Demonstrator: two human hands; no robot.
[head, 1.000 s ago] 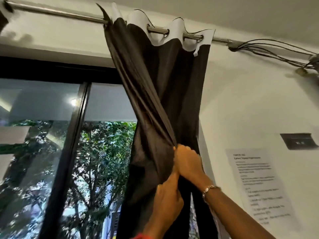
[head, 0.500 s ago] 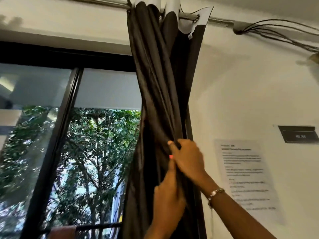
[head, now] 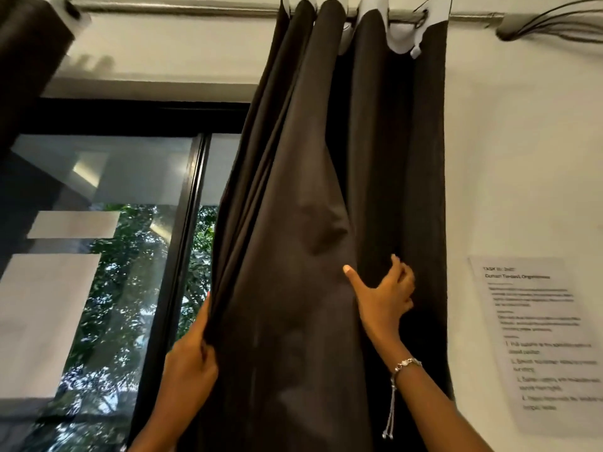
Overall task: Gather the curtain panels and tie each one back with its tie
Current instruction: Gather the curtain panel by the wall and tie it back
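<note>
While my left hand [head: 191,363] pinches the dark curtain panel [head: 303,239] by its window-side edge, centre frame, my right hand [head: 385,296] spreads against its folds; soft, slippery cloth, best bunched at mid-height.

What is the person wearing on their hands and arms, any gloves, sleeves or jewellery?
No gloves: both hands are bare. The right hand has a thin silver chain bracelet at the wrist, with a loose tail hanging down that ends in small beads. The left hand shows no ring or band. No sleeve shows on either forearm.
</note>
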